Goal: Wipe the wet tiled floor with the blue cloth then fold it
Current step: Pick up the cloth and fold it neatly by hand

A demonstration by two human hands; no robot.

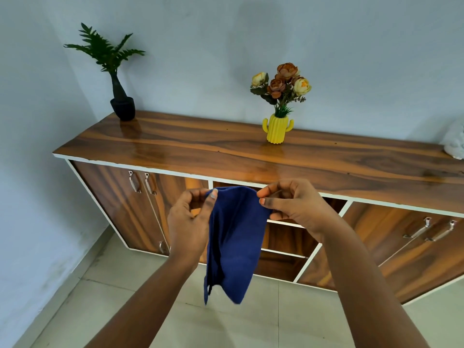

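Two hands are raised before the counter (251, 156): the blue cloth (233, 237) is pinched at its top corners by the left hand (190, 222) and right hand (293, 204), hanging above the tiled floor (175, 320).

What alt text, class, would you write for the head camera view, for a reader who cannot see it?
Both hands, left hand and right hand, pinch the top edge of a blue cloth hanging in the air above the tiled floor. Behind stands a wooden sideboard with a dark potted plant and yellow vase.

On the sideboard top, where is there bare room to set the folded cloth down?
The sideboard top is bare between the black potted plant and the yellow cactus vase, and again from the vase to the white object at the right edge. Nowhere is crowded.
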